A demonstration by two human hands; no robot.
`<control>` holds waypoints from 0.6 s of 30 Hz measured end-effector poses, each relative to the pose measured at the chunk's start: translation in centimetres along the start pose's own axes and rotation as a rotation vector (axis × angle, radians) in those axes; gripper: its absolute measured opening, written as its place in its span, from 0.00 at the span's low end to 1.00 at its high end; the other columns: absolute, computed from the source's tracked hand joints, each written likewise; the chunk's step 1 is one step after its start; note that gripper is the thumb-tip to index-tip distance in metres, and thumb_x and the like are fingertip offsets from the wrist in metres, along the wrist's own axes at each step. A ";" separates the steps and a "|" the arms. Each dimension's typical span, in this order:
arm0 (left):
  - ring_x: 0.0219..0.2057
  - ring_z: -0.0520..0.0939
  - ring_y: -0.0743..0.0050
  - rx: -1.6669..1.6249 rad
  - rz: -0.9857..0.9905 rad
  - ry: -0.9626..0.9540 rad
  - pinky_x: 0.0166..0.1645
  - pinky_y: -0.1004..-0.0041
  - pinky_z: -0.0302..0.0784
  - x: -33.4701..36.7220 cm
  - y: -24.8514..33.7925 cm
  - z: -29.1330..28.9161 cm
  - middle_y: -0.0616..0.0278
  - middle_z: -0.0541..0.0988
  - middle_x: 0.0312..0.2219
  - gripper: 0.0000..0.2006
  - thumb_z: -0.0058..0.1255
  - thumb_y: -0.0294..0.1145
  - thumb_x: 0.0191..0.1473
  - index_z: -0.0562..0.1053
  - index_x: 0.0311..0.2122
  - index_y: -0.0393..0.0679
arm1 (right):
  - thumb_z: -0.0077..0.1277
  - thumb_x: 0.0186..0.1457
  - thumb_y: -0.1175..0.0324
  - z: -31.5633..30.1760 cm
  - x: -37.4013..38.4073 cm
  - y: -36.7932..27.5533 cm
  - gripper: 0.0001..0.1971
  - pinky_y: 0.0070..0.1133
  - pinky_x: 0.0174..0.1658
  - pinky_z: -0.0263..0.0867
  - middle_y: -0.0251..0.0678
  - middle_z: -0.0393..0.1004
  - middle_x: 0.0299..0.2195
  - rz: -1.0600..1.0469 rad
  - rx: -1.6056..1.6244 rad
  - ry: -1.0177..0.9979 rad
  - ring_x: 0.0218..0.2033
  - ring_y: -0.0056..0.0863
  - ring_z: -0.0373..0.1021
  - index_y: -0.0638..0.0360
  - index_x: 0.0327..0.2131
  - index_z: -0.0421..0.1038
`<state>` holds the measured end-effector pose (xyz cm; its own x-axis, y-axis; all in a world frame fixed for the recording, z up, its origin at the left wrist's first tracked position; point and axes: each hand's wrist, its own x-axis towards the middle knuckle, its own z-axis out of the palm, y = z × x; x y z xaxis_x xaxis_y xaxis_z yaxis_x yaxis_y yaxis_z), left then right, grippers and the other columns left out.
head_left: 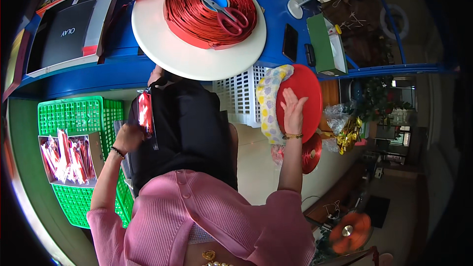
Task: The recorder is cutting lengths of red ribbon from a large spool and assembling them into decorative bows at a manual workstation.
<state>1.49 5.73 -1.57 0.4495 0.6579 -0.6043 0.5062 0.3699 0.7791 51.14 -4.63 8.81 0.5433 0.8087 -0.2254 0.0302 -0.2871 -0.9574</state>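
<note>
Pink ribbed knit sleeves [207,216] fill the lower edge of the view, and both forearms rise from them. The left hand [129,137] is closed around the lower end of a small glossy red packet [145,111], holding it upright against a large black fabric bag [185,133] that sits in the person's lap. Just to the left of that hand stands a green plastic lattice crate [74,113], and inside it rests an open cardboard box of red and clear packets [69,157].

The right hand [293,111] is spread wide, palm flat and fingers extended, pressed against the face of a round red disc [308,93]; a gold bracelet sits on its wrist. A yellow cloth with pale purple dots [268,103] wraps the disc's left edge, touching it. Below the wrist hangs a red ribbon spool [312,152]. A white plastic lattice basket [241,93] stands between the black bag and the dotted cloth.

Farther off, the blue desk [123,69] carries a round white tray [167,44] holding a big coil of red foil ribbon [197,19], with red-handled scissors [221,10] lying on top of it. A black and white gift box [69,29] lies on the desk's left part, and a green rectangular box [322,44] on its right.
</note>
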 end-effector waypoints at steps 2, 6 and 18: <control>0.12 0.70 0.82 0.074 -0.004 -0.001 0.15 0.79 0.67 0.1 -0.1 0.0 0.66 0.73 0.14 0.10 0.42 0.27 0.45 0.77 0.27 0.39 | 0.19 0.55 0.36 0.2 0.4 0.8 0.42 0.31 0.61 0.38 0.45 0.47 0.60 -0.020 -0.101 0.114 0.62 0.35 0.43 0.66 0.59 0.45; 0.12 0.70 0.81 0.024 0.010 0.003 0.15 0.78 0.68 0.0 -0.4 0.3 0.66 0.72 0.13 0.10 0.42 0.27 0.45 0.77 0.27 0.39 | 0.34 0.54 0.42 1.7 0.9 3.2 0.37 0.33 0.54 0.54 0.60 0.60 0.49 0.070 -1.099 0.117 0.52 0.50 0.58 0.71 0.51 0.56; 0.12 0.71 0.80 0.038 0.055 0.018 0.17 0.76 0.68 0.0 -0.4 0.5 0.64 0.71 0.12 0.10 0.42 0.28 0.45 0.76 0.25 0.38 | 0.41 0.53 0.47 -2.1 2.8 5.7 0.31 0.29 0.50 0.59 0.53 0.67 0.46 0.009 -0.912 0.115 0.49 0.42 0.64 0.64 0.51 0.61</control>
<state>1.64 5.25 -1.92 0.4637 0.6886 -0.5575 0.5090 0.3080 0.8038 54.55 -5.07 3.13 0.6254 0.7625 -0.1656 0.6492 -0.6262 -0.4318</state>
